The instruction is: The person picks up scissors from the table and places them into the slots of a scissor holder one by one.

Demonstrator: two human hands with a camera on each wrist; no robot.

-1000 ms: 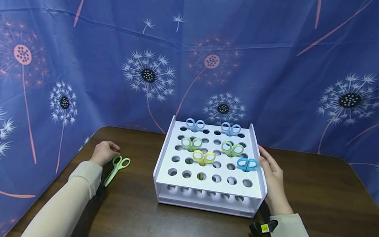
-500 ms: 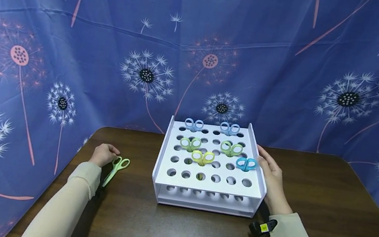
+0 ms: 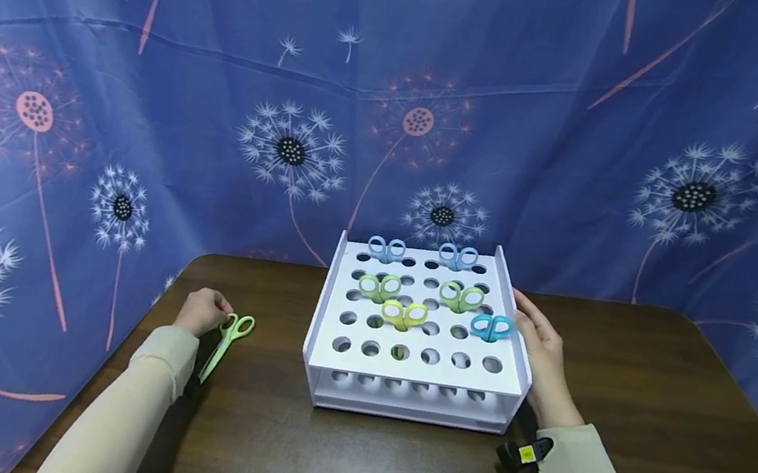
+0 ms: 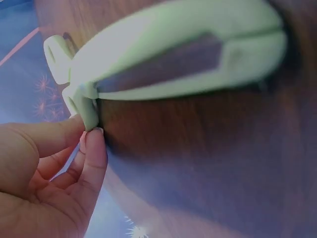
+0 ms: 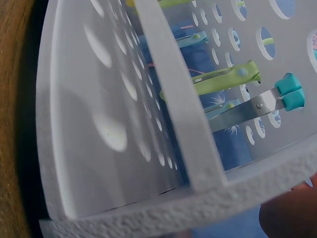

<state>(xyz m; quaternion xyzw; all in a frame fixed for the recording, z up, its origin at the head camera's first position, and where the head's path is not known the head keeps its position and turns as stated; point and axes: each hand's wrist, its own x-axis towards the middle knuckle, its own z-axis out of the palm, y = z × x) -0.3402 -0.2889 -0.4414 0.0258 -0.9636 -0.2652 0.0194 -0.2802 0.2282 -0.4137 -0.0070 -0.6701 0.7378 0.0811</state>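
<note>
My left hand [image 3: 202, 313] is at the table's left, pinching one handle loop of light green scissors [image 3: 226, 342] between thumb and fingertips. In the left wrist view the scissors [image 4: 163, 37] fill the upper part, and the thumb and finger meet on the loop's edge. To the right stands a white rack [image 3: 442, 374] with rows of round holes. Scissors sit in it handles up: two blue pairs, two green pairs, a yellow pair [image 3: 403, 315] and a teal pair [image 3: 491, 327]. My right hand [image 3: 545, 366] rests against the rack's right side panel, its fingers extended.
The rack's lower shelf [image 5: 89, 114] and the teal scissors' blades [image 5: 237, 115] show in the right wrist view. A brown wooden table [image 3: 346, 467] carries everything. Behind it hangs a blue cloth [image 3: 400, 29] printed with dandelions.
The green scissors in my left hand have turned slightly, their blades swinging a little toward me and left. My right hand stays at the rack; the head view has shifted slightly.
</note>
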